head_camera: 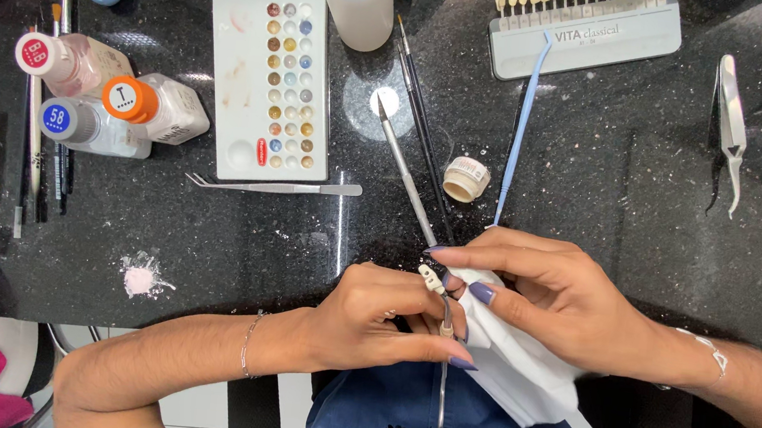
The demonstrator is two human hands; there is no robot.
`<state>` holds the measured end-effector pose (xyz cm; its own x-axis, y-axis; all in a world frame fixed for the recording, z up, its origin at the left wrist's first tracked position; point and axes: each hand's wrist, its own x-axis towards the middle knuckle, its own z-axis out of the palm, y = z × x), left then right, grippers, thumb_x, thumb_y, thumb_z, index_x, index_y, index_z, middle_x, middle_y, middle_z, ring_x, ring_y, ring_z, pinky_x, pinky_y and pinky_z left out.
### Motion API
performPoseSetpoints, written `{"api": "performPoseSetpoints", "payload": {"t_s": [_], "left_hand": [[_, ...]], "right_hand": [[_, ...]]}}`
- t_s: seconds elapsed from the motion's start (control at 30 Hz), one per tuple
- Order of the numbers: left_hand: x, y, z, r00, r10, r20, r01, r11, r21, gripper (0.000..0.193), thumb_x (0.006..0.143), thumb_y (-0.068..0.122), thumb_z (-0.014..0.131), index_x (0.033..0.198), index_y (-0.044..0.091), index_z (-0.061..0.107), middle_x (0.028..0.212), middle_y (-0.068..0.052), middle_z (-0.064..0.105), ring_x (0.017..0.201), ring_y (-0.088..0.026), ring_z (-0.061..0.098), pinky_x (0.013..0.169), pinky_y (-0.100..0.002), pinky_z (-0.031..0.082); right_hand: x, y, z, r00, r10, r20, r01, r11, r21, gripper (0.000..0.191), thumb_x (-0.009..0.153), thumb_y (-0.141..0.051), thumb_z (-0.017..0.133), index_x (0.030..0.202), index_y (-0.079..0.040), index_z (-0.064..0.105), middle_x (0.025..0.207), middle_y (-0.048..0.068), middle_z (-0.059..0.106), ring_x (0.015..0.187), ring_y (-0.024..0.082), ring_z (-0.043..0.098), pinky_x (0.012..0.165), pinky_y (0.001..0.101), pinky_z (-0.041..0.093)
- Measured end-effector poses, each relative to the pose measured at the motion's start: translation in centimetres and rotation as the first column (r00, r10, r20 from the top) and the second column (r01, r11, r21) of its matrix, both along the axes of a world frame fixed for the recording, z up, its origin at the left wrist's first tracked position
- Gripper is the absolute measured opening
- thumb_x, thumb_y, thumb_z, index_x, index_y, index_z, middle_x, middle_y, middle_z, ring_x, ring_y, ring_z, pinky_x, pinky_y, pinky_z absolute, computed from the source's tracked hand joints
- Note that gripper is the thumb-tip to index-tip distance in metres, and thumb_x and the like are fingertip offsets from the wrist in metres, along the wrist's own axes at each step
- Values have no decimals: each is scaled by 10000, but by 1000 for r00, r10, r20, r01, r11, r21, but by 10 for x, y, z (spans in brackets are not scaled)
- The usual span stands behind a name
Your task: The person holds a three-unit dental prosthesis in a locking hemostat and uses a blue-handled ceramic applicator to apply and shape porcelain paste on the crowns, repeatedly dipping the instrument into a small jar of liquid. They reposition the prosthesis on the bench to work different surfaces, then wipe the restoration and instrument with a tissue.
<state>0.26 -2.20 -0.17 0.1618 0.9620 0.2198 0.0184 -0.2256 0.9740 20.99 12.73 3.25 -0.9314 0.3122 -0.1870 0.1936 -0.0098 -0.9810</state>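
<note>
The left hand (370, 321) was closed around steel forceps (445, 343) whose tips gripped a small tooth piece (429, 274) above the table edge. The right hand (561, 299) pinched a white tissue (517, 360) against it; light, steady wiping was advisable.

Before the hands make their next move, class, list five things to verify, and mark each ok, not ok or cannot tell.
1. Left hand grips the metal clamp tool: ok.
2. Small piece sits in the tool's tip: ok.
3. Right hand holds the white tissue against the tip: ok.
4. Brush lies beside the hands on the black worktop, near the small jar: ok.
5. Piece wiped clean: cannot tell.
</note>
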Motion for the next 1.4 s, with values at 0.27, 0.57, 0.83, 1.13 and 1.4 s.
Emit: {"api": "performPoseSetpoints", "payload": {"t_s": [0.27,0.57,0.83,1.13,1.4], "left_hand": [[0,-2,-2,1000,-7,-1,7,998,70,264,898,195,849,857,-8,686,932,-77,766,715,-121,741,653,-249,626],[0,-3,-3,1000,-3,27,0,993,117,256,896,208,855,891,1,706,956,-86,774,727,-125,749,651,-238,627],[-1,0,-3,999,26,-23,-23,992,123,268,879,205,863,844,4,689,943,-85,780,696,-120,743,633,-235,615],[-2,0,-2,999,21,-34,-18,997,76,253,881,206,856,852,6,704,947,-79,782,715,-118,757,635,-225,627],[-2,1,-3,999,34,-36,-30,994,107,254,885,199,857,871,-3,704,948,-78,778,718,-130,750,647,-242,626]], "right_hand": [[0,10,-4,995,-25,93,29,998,-48,121,898,-33,797,1017,-11,809,1078,180,787,925,194,770,791,320,649],[0,13,1,994,-82,-67,67,977,-202,95,961,-45,659,882,6,645,1026,154,785,863,164,778,757,280,650],[-1,20,-11,994,35,-101,-47,992,-118,78,896,-34,766,908,37,737,987,134,738,893,166,721,721,277,599],[-5,24,-4,997,80,-13,-82,984,-159,372,900,-56,700,1270,-49,740,1186,100,684,1089,183,681,916,314,585],[-3,18,-14,999,13,-38,-27,911,-411,246,878,11,758,1116,59,715,1278,192,677,1139,250,695,986,406,599]]}}
